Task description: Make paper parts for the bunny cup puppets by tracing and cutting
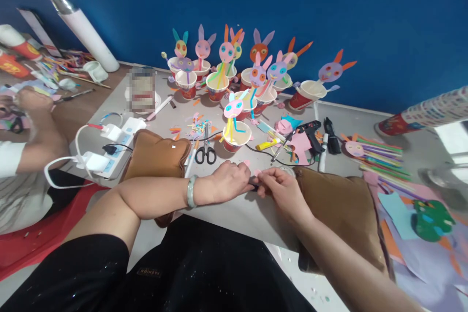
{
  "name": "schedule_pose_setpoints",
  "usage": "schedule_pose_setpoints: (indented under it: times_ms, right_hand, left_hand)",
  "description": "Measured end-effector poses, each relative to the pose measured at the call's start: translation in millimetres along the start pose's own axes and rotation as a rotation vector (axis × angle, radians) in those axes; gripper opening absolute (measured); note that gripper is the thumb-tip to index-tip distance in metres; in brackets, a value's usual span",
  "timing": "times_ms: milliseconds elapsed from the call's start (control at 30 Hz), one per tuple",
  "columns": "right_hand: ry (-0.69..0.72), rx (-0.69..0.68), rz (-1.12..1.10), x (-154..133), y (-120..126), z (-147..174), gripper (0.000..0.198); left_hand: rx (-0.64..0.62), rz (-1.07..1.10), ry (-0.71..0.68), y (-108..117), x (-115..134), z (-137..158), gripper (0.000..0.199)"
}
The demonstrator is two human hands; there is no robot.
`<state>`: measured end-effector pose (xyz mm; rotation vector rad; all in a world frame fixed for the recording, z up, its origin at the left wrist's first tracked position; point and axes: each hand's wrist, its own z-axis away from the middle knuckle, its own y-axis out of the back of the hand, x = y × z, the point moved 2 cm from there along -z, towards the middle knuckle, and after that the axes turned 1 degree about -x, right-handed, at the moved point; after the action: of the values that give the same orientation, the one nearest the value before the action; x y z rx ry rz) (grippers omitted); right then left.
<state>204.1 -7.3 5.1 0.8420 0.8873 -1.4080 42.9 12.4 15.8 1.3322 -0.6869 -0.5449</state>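
The right hand [282, 188] pinches a small pink paper piece [256, 173], probably for precision. The left hand [228, 183] curls beside it, grip unclear.

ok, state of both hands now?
Left hand: closed; what it holds cannot be told.
Right hand: closed, pinching a small pink paper piece.

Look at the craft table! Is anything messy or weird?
Yes, a bit messy. Tiny colored paper scraps lie scattered near the scissors, like cutting litter. Ragged pink paper lies beside the black glue gun, making a jumble. The front rabbit cup stands upright, and I see nothing spilled.
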Motion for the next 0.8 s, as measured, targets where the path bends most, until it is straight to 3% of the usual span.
schedule_pose_setpoints:
  times_ms: [167,267,333,433,500,600,800]
  right_hand:
    - [-0.031,0.01,0.085,5,-12,-20,0.041]
    - [-0.001,-0.033,0.244,2,-10,-26,0.035]
    - [0.091,-0.03,0.483,-6,-4,-25,0.029]
    - [0.302,0.125,0.967,-20,4,-23,0.023]
    - [0.349,0.194,1.168,-25,6,-24,0.024]
    - [0.335,0.136,1.176,-25,5,-31,0.023]
    - [0.499,0.086,1.015,-20,1,-39,0.021]
  left_hand:
    - [-0.073,0.042,0.002,0,0,-3,0.032]
    - [-0.071,0.053,0.003,4,0,-3,0.034]
    - [-0.069,0.048,0.009,6,1,-2,0.04]
    - [-0.077,0.028,0.014,6,1,-1,0.051]
    - [-0.082,0.017,0.009,5,0,-1,0.052]
    - [-0.06,0.0,-0.002,5,0,0,0.049]
    - [0.001,-0.032,-0.007,2,1,2,0.049]
